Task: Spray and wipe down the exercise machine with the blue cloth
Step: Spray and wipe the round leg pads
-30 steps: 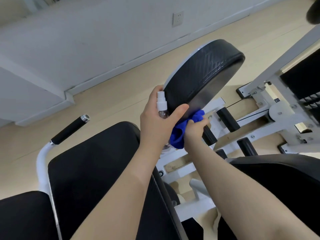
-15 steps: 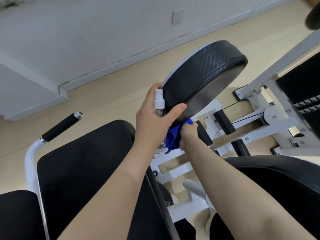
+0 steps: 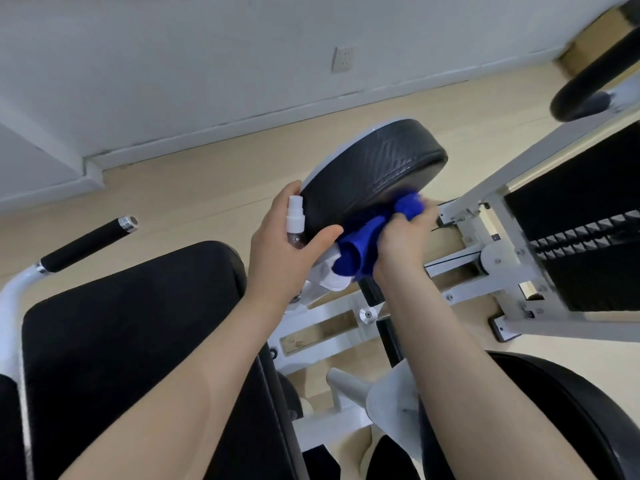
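A round black padded disc of the exercise machine tilts up in the middle of the view. My left hand holds a small clear spray bottle with a white nozzle against the disc's left edge, thumb on the pad's rim. My right hand grips the bunched blue cloth and presses it to the disc's lower face. Part of the cloth is blurred with motion.
A black seat pad lies at lower left, with a black handle grip on a white tube beside it. Another black pad sits at lower right. White frame bars and a weight stack stand right.
My right hand has swept the blue cloth to the right along the disc's lower face. The view has shifted, and my left hand keeps the bottle at the disc's edge.
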A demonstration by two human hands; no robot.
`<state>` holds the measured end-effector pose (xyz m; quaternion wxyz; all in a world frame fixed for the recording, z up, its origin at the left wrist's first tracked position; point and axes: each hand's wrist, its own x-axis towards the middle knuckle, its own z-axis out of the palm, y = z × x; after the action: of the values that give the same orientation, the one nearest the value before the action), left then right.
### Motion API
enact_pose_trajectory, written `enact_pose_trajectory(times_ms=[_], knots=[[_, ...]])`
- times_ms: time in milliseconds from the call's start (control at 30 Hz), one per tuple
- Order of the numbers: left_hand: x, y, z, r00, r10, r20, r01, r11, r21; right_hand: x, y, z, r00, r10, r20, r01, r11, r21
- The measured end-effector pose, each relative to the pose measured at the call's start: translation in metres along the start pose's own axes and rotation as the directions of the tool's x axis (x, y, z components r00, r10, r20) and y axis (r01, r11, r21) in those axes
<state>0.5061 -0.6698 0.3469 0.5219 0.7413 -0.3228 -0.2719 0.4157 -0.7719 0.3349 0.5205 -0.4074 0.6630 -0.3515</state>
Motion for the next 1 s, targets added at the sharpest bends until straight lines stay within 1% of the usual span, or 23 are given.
enact_pose_trajectory(times_ms=[33,67,100,133,167,200,233,267,300,367,400,467,567,600,633,667,700,733,800,833,867,933,1000], knots=[[-0.002,-0.002,0.000,1.000,-0.004,-0.004,0.004,1.000,0.004,0.001,-0.014,-0.009,0.983,-0.182,-0.020,0.181,0.983,-0.035],[-0.003,-0.001,-0.001,1.000,-0.003,-0.011,0.003,1.000,-0.001,-0.002,-0.031,-0.018,0.922,-0.388,-0.011,0.387,0.920,-0.059],[-0.004,0.001,-0.001,1.000,0.001,-0.015,-0.001,1.000,-0.002,-0.008,-0.047,-0.024,0.826,-0.562,0.055,0.564,0.819,-0.107],[-0.004,0.001,-0.001,1.000,-0.001,-0.013,0.001,1.000,0.002,-0.012,-0.056,-0.027,0.719,-0.675,0.163,0.694,0.690,-0.207],[-0.004,0.002,0.000,1.000,-0.007,-0.008,0.007,1.000,0.006,-0.016,-0.063,-0.029,0.616,-0.737,0.278,0.782,0.531,-0.326],[-0.004,0.006,-0.001,1.000,-0.017,0.001,0.017,1.000,0.006,-0.015,-0.066,-0.032,0.525,-0.764,0.375,0.829,0.359,-0.428],[-0.002,0.007,-0.002,0.999,-0.037,0.013,0.037,0.999,0.013,-0.010,-0.067,-0.035,0.475,-0.760,0.444,0.842,0.246,-0.480],[0.000,0.010,-0.003,0.998,-0.061,0.021,0.061,0.998,0.021,0.000,-0.069,-0.041,0.480,-0.730,0.486,0.841,0.227,-0.491],[0.003,0.011,-0.005,0.996,-0.088,0.032,0.087,0.996,0.038,0.013,-0.071,-0.046,0.547,-0.678,0.491,0.817,0.302,-0.491],[0.008,0.013,-0.008,0.988,-0.130,0.078,0.126,0.990,0.059,0.040,-0.077,-0.059,0.722,-0.522,0.454,0.691,0.508,-0.514],[0.009,0.015,-0.009,0.985,-0.139,0.099,0.133,0.989,0.061,0.050,-0.079,-0.065,0.765,-0.449,0.462,0.644,0.542,-0.540],[0.010,0.015,-0.010,0.980,-0.155,0.122,0.147,0.987,0.068,0.057,-0.078,-0.068,0.773,-0.388,0.502,0.631,0.557,-0.540],[0.013,0.021,-0.011,0.975,-0.211,0.073,0.206,0.976,0.066,0.053,-0.070,-0.064,0.776,-0.375,0.507,0.605,0.671,-0.429],[0.014,0.026,-0.011,0.982,-0.186,0.038,0.182,0.979,0.090,0.052,-0.067,-0.062,0.782,-0.382,0.492,0.592,0.702,-0.396],[0.015,0.033,-0.009,0.994,-0.112,-0.001,0.111,0.982,0.150,0.053,-0.064,-0.062,0.784,-0.395,0.478,0.588,0.718,-0.372],[0.016,0.044,-0.004,0.999,0.006,-0.036,0.003,0.970,0.242,0.055,-0.063,-0.062,0.781,-0.405,0.476,0.592,0.721,-0.359],[0.018,0.056,0.000,0.988,0.150,-0.044,-0.125,0.926,0.355,0.055,-0.062,-0.062,0.779,-0.409,0.476,0.595,0.723,-0.352],[0.019,0.070,0.008,0.957,0.289,-0.029,-0.243,0.850,0.467,0.056,-0.062,-0.064,0.778,-0.404,0.482,0.594,0.724,-0.351],[0.023,0.094,0.023,0.875,0.481,0.062,-0.405,0.653,0.640,0.059,-0.063,-0.066,0.777,-0.382,0.500,0.587,0.727,-0.358],[0.025,0.106,0.030,0.851,0.513,0.115,-0.438,0.571,0.694,0.058,-0.063,-0.066,0.779,-0.372,0.505,0.583,0.726,-0.365],[0.028,0.110,0.037,0.842,0.517,0.154,-0.448,0.513,0.732,0.057,-0.064,-0.067,0.780,-0.368,0.507,0.583,0.721,-0.374],[0.032,0.126,0.046,0.851,0.496,0.174,-0.428,0.462,0.777,0.055,-0.066,-0.067,0.782,-0.367,0.504,0.586,0.710,-0.392],[0.038,0.142,0.053,0.898,0.402,0.177,-0.365,0.460,0.809,0.055,-0.067,-0.066,0.784,-0.356,0.509,0.585,0.697,-0.415]])
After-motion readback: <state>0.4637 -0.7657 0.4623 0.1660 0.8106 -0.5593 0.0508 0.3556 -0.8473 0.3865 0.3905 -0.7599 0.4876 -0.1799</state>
